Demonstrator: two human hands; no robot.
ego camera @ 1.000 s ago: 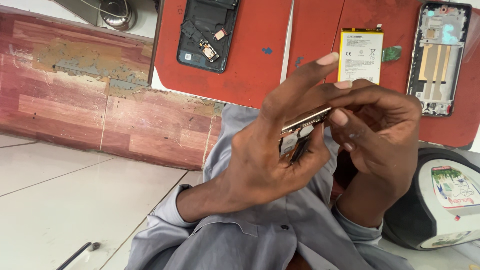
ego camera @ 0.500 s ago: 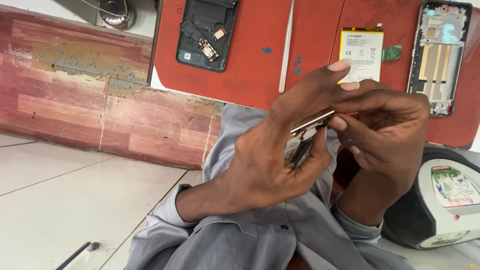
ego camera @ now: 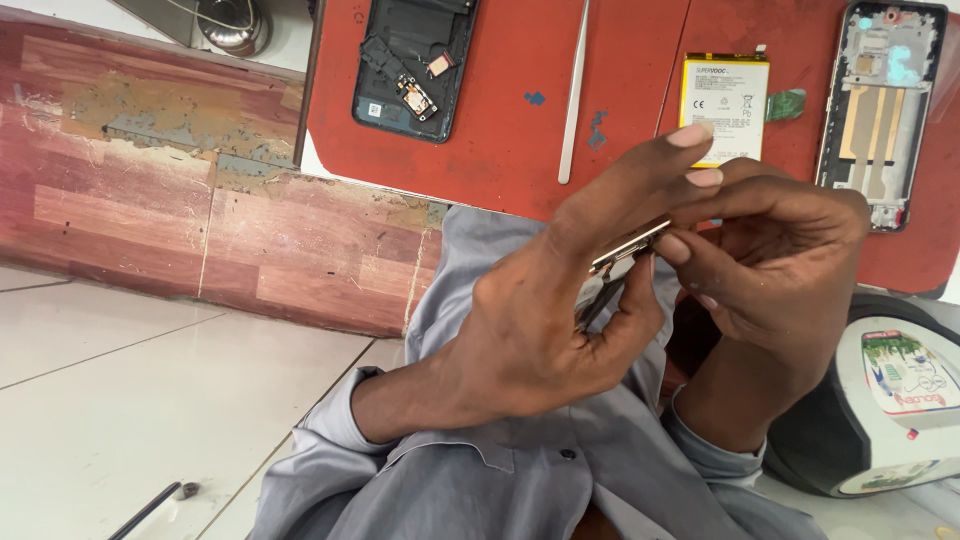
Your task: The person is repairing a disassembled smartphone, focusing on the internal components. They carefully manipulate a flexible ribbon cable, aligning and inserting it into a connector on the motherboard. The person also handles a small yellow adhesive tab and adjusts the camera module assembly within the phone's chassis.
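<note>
Slim gold-edged phone part sits pinched between our hands, at six o'clock from the yellow-labelled battery. Our left hand grips it edge-on; our right hand closes fingertips on its end. We judge we're prying; steady, gentle pressure comes next.

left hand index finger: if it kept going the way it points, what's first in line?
Likely the yellow battery on the red mat: the left hand has its index fingertip aimed up-right at the battery's lower edge. Depth is unclear; the hand may sit well above the mat.
</note>
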